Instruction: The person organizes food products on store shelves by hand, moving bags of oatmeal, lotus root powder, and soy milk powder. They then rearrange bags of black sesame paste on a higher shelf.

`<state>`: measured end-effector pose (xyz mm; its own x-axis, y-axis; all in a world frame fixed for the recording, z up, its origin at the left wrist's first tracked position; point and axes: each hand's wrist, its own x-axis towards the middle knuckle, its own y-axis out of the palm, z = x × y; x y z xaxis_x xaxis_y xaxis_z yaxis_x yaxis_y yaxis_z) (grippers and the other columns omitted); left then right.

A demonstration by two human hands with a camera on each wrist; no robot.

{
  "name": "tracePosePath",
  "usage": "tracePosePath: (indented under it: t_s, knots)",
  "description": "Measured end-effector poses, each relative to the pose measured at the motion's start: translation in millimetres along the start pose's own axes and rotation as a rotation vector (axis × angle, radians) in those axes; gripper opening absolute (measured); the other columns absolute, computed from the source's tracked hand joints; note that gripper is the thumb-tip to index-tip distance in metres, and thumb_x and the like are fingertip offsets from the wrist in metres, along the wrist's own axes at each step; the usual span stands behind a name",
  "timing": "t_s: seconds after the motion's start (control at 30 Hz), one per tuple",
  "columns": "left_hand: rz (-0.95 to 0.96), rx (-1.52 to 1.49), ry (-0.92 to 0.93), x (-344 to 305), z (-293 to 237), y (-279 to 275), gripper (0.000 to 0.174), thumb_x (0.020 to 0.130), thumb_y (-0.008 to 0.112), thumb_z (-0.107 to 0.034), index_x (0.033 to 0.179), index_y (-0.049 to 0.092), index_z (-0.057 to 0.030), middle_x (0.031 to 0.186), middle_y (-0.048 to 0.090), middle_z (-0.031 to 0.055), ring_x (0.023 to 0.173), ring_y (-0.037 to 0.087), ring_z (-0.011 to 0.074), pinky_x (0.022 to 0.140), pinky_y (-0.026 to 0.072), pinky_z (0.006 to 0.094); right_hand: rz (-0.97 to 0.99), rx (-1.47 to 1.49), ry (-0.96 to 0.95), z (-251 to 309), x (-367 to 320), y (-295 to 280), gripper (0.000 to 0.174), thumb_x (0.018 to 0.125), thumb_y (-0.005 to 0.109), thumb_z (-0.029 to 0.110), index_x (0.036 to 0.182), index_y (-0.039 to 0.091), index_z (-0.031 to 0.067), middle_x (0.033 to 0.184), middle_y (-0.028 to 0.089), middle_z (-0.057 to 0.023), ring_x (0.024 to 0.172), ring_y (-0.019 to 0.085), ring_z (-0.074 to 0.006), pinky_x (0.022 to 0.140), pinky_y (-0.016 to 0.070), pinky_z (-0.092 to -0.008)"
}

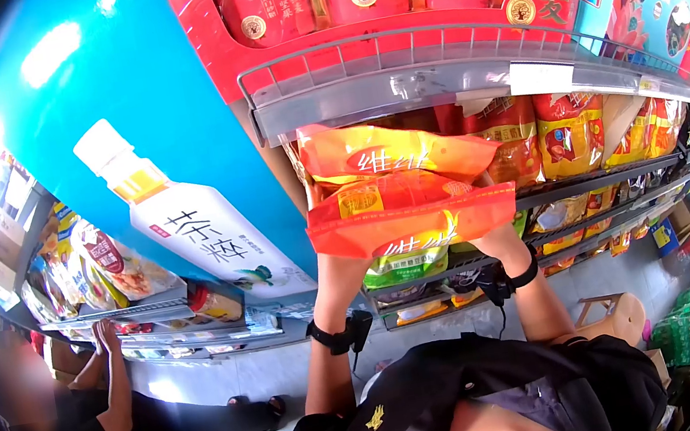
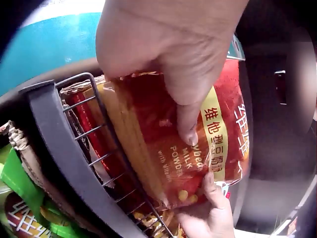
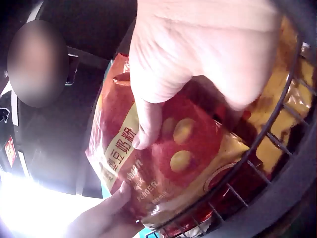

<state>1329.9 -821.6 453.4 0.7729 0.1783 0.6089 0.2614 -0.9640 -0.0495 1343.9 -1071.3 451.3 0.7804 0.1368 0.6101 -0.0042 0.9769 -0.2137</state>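
A red-orange bag of soybean milk powder (image 1: 413, 221) is at the front edge of the shelf, held between both hands. My left hand (image 2: 163, 49) grips one side, its thumb lying on the printed front and its other fingers hidden. On the opposite side my right hand (image 3: 203, 54) holds the same bag, thumb pressed on the front. In the head view the bag covers most of both hands. Another orange bag (image 1: 394, 155) lies right behind it on the shelf.
Wire rails (image 1: 390, 41) edge the shelves. More red and yellow bags (image 1: 569, 133) stand to the right, green bags (image 1: 406, 267) below. A large blue drink-bottle panel (image 1: 157, 92) is at the left. Another person (image 1: 82, 424) stands at lower left. A stool (image 1: 615, 318) is behind right.
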Motion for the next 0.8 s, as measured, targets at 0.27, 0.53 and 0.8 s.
tracePosePath:
  t_s: [0.27, 0.53, 0.8]
  knots:
    - [0.185, 0.156, -0.094, 25, 14, 3, 0.085, 0.064, 0.095, -0.001, 0.137, 0.053, 0.0013, 0.144, 0.053, 0.0178, 0.138, 0.042, 0.0333, 0.114, 0.0415, 0.0425, -0.055, 0.303, 0.22, -9, -4, 9, 0.056, 0.092, 0.082, 0.006, 0.139, 0.054, -0.0012, 0.135, 0.065, -0.0094, 0.125, 0.062, -0.0179, 0.109, 0.0485, -0.0356]
    - [0.178, -0.182, -0.269, 55, 22, 21, 0.087, 0.074, 0.095, -0.005, 0.143, 0.043, 0.0044, 0.127, 0.069, 0.0165, 0.114, 0.068, 0.0194, 0.096, 0.0582, 0.0333, -0.241, 0.228, 0.179, -7, 10, 34, 0.057, 0.096, 0.075, 0.003, 0.144, 0.043, 0.0018, 0.13, 0.061, -0.0095, 0.114, 0.062, -0.0136, 0.096, 0.0515, -0.0313]
    - [0.179, -0.16, -0.279, 58, 26, 19, 0.058, 0.079, 0.093, -0.011, 0.122, 0.059, 0.0066, 0.113, 0.076, 0.0145, 0.101, 0.074, 0.0192, 0.089, 0.0604, 0.0328, -0.104, 0.229, 0.225, -5, 28, 24, 0.069, 0.095, 0.076, 0.002, 0.152, 0.037, 0.0021, 0.139, 0.056, -0.0114, 0.125, 0.059, -0.0177, 0.106, 0.0504, -0.0345]
